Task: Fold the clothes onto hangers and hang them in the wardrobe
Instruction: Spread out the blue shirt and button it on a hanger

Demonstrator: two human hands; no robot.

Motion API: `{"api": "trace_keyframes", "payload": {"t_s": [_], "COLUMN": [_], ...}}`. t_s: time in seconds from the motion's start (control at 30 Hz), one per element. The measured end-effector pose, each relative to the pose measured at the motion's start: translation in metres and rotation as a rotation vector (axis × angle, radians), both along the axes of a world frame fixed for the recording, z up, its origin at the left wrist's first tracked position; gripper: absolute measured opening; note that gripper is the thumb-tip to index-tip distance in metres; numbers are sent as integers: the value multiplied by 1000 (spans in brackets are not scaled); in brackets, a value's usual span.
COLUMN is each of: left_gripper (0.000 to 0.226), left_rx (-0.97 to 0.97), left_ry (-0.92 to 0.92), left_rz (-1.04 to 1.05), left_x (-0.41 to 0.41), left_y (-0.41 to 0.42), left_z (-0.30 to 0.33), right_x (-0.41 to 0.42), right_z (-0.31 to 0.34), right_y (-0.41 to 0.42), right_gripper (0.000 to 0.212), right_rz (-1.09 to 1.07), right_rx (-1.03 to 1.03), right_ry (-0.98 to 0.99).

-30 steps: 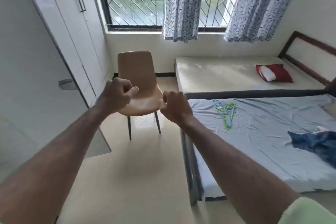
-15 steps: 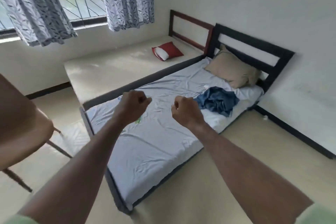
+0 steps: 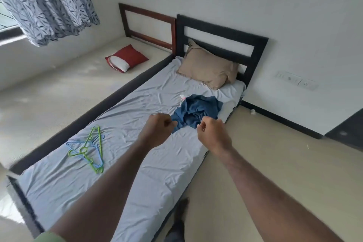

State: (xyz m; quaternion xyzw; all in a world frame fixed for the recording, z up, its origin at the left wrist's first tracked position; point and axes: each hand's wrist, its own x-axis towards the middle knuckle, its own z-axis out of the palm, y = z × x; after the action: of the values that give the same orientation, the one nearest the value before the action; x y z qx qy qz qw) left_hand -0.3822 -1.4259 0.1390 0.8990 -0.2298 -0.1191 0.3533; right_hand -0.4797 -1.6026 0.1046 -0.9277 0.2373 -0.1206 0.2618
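Note:
A crumpled blue garment (image 3: 198,110) lies on the grey-sheeted bed (image 3: 137,163), near the tan pillow. Green and blue plastic hangers (image 3: 88,147) lie in a small pile on the sheet at the left. My left hand (image 3: 157,131) is a closed fist held above the sheet, just left of the garment. My right hand (image 3: 214,135) is also a fist, just below the garment's near edge. Neither hand holds anything. The wardrobe is out of view.
A tan pillow (image 3: 208,68) rests against the dark headboard (image 3: 222,33). A second, bare mattress (image 3: 59,88) lies to the left with a red cushion (image 3: 127,59). Patterned curtains (image 3: 47,2) hang top left. Beige floor runs along the bed's right side.
My view has swung right from the wardrobe and chair to the bed and moved closer. Both fists have stayed closed and now hover near the blue garment.

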Motion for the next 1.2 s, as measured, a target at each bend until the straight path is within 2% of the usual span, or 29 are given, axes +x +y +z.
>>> {"api": "trace_keyframes", "payload": {"t_s": [0.27,0.57,0.77,0.97,1.03,1.1,1.2], "left_gripper": [35,32,19,42,65,81,72], "left_rx": [16,-39,30,76,99,110,274], "left_ry": [143,358,339,350,391,440,306], "left_rz": [-47,45,85,112,96,86,101], "left_x": [152,258,312,364,377,383,377], "left_y": [-92,-159,-205,-269,-285,-293,-294], "left_z": [-91,-220,-366,-508,-548,-584,-630], "right_x": [139,242,296,337,346,355,362], "right_z": [-87,-221,-342,-463,-495,-519,-552], "right_y": [-67,-117,-162,-227,-251,-271,-289], "right_gripper": [26,35,36,15,24,48,70], "right_rz": [-55,-93,-133,-199,-233,-247,-268], "right_rx": [30,102,119,58,33,72,203], "right_ry": [7,37,27,-13,-28,-26,-13]}}
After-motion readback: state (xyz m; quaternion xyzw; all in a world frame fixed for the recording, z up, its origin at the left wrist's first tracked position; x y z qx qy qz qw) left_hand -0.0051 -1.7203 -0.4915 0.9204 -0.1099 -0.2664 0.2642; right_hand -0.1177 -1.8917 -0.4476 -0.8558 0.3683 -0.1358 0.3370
